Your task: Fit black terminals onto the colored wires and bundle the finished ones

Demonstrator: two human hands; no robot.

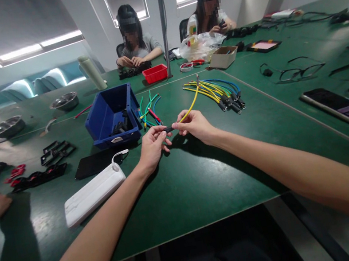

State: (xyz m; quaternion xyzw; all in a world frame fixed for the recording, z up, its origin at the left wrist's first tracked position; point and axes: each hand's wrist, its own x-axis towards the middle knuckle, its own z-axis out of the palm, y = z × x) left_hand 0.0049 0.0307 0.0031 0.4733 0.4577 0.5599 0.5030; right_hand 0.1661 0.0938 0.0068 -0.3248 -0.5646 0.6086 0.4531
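Your left hand (153,147) pinches a black sleeve (169,129) between thumb and fingers, with almost no gap. Your right hand (198,127), its fingers pressed together too, grips a yellow wire (194,102) at the sleeve's right end. The sleeve is between your hands, over the table (195,208), and the wire curves up and away from you. Ahead and to the right lies a wire bundle (209,89) in yellow, blue and green, its black ends toward you. Loose wires (155,115) lie just beside the blue bin (98,110), which holds black pieces (122,125). A white power bank (94,194) lies near your left forearm
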